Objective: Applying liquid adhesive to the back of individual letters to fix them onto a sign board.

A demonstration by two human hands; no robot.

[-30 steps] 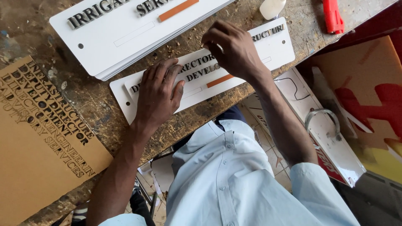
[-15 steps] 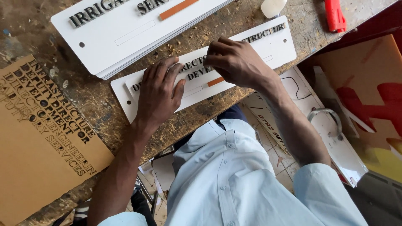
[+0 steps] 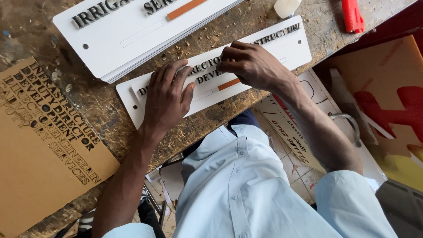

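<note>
The left hand (image 3: 165, 99) lay flat, fingers spread and gripping nothing, pressing down the near white sign plate (image 3: 282, 46) on the counter (image 3: 103, 103). The right hand (image 3: 251, 66) hovered over the plate's middle with its fingers pinched together on what looked like 1 small dark raised letter (image 3: 210, 68) in the row; the piece itself was too small to tell for sure.

The likeliest slip, as I judged it, was a crooked or badly spaced letter: the pinching fingers hid the row beneath them, so alignment was hard to check. If the flat hand eased off, the plate could slide on the sawdust-strewn wood, as its near edge lay close to the counter's lip. The spread fingers also covered letters at the plate's left end and might smudge or shift them.

Beyond the fingers sat a stack of larger white plates (image 3: 119, 35), just apart. Left of the left hand lay a brown cutout letter sheet (image 3: 39, 145). Past the right hand were a red tool (image 3: 351, 15) and a pale bottle (image 3: 286, 6), well apart.
</note>
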